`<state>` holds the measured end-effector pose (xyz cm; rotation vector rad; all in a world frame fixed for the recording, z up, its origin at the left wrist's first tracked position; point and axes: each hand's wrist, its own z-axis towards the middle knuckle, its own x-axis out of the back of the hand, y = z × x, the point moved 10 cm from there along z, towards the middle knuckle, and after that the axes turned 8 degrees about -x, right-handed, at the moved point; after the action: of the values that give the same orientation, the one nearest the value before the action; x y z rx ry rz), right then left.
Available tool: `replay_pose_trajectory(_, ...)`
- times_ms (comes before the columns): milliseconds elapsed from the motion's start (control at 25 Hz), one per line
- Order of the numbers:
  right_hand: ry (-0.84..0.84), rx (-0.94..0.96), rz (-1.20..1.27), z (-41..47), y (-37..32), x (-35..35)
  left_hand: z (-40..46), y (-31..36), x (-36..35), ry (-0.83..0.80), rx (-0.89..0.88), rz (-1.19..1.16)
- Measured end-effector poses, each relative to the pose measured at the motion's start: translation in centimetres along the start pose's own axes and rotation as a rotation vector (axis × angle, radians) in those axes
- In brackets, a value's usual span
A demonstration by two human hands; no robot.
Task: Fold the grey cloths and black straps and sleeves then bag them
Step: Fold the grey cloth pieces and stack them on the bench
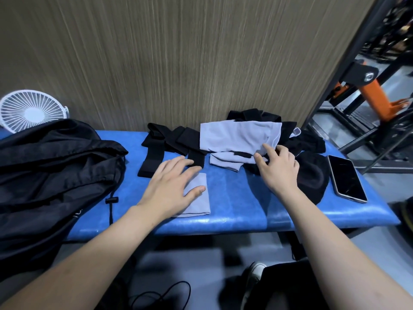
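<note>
Step in hand: folding. One grey cloth done, the rest not started, nothing bagged yet.

My left hand point(173, 183) lies flat, fingers straight, pressing the folded grey cloth point(197, 198) onto the blue bench point(234, 211) near the front edge. Not gripping it, just holding it down.

My right hand point(278, 167) reaches into the pile, fingers spread and relaxed, fingertips touching the edge of the big grey cloth point(237, 135). No grip closed on anything yet, as far as I can see.

Layout: the big grey cloth sits on top of the black sleeves point(257, 115) at the back by the wall. A smaller grey cloth point(225, 161) lies just in front of it, between my hands. The black straps point(169, 142) lie left of the pile, just beyond my left fingertips. The black bag point(51, 175) is at the left end of the bench, mouth slumped.

Next move, my guess: pinch a grey cloth edge with the right hand, pull it clear of the black stuff, lay it flat in the open patch of bench. Tangling with the sleeves underneath is the risk.

Phone point(347, 177) at the right end, keep clear.
</note>
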<state>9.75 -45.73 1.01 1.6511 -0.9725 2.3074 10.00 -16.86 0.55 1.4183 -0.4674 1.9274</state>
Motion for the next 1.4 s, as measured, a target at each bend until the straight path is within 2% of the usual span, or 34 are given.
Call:
replay_pose_trajectory(400, 0.137, 0.148, -0.012, -1.7, -2.7, 2.0, 0.2, -0.2, 0.0, 0.012, -0.014, 0.023)
replay_pose_trajectory(480, 0.144, 0.173, 0.111, -2.6, -3.8, 3.2, 0.2, 0.0, 0.1, 0.029, -0.014, 0.019)
replay_pose_trajectory(640, -0.025, 0.225, 0.624, -5.0, -6.5, 4.8, 0.6, 0.4, 0.6, 0.096, 0.002, 0.017)
replay_pose_trajectory(720, -0.091, 0.249, 0.785, -6.4, -7.9, 5.4, 0.9, 0.9, 1.0, 0.137, 0.034, 0.002)
replay_pose_trajectory(920, -0.105, 0.380, 0.857, -9.0, -10.4, 6.4, 4.1, 1.8, 0.7, 0.200, 0.146, -0.117)
replay_pose_trajectory(1120, -0.082, 0.369, 0.875, -9.3, -9.5, 6.7, 9.0, 2.4, -1.4, 0.234, 0.212, -0.122)
replay_pose_trajectory(1280, 0.046, 0.402, 0.906, -9.3, -7.5, 9.4, 10.7, 0.8, -3.3, 0.213, 0.207, -0.079)
replay_pose_trajectory(1400, 0.176, 0.347, 0.961, -8.3, -4.7, 11.7, 11.1, 0.0, -1.0, 0.329, 0.186, -0.071)
